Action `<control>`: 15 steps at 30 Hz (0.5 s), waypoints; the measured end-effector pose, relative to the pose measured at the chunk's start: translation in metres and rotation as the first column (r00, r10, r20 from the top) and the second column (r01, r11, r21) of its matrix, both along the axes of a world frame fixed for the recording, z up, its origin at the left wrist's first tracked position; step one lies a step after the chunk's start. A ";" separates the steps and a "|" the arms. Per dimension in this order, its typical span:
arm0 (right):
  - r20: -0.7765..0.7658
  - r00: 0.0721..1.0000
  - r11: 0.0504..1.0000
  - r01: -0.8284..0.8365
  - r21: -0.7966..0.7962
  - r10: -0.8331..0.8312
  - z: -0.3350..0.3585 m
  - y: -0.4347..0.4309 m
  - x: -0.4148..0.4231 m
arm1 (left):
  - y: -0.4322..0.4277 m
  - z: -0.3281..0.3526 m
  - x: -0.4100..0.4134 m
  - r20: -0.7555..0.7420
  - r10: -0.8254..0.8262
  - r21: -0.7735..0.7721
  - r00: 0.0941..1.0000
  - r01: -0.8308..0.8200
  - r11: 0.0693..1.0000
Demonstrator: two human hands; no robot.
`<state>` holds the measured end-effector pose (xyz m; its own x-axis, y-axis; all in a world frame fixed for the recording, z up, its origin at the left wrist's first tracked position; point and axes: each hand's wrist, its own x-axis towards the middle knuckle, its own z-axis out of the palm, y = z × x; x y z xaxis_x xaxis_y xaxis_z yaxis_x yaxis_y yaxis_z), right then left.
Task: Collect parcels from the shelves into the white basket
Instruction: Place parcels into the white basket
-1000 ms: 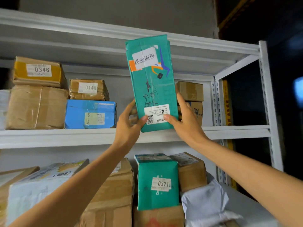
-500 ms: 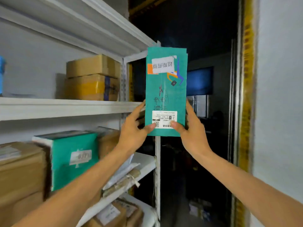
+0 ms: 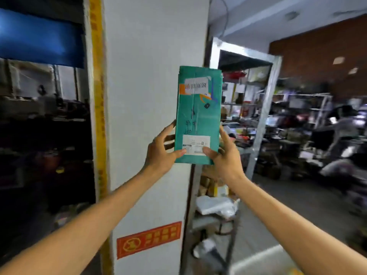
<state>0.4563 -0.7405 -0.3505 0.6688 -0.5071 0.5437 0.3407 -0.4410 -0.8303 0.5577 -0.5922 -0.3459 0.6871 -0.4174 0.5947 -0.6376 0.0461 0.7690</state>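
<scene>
A tall teal parcel (image 3: 198,108) with a white shipping label near its bottom and a white sticker near its top stands upright in front of me at chest height. My left hand (image 3: 160,151) grips its lower left edge, thumb on the front face. My right hand (image 3: 224,155) grips its lower right edge, thumb pressing on the label. The white basket is not in view, and the shelves I took the parcel from are out of frame.
A white pillar (image 3: 151,96) with a yellow edge strip and a red sign (image 3: 149,239) stands just behind the parcel. A metal rack (image 3: 264,108) with goods and white bags (image 3: 216,207) on a low shelf lies to the right. Open floor stretches at the right.
My view has swung right, away from the parcel shelves to the pillar and the room beyond. Both hands keep the same hold on the teal parcel, which stays upright.
</scene>
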 end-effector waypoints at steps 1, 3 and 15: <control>-0.021 0.997 0.997 0.074 -0.025 -0.074 -0.007 -0.021 -0.014 | -0.026 -0.010 -0.005 -0.026 -0.053 0.008 0.998 0.054 0.999; -0.045 0.982 0.983 0.180 -0.043 -0.182 -0.022 -0.061 -0.039 | -0.077 -0.028 -0.013 -0.075 -0.145 0.043 0.987 0.149 0.988; -0.105 0.795 0.799 0.601 0.008 -0.598 -0.077 -0.205 -0.127 | -0.295 -0.070 -0.059 -0.142 -0.519 0.169 0.843 0.538 0.826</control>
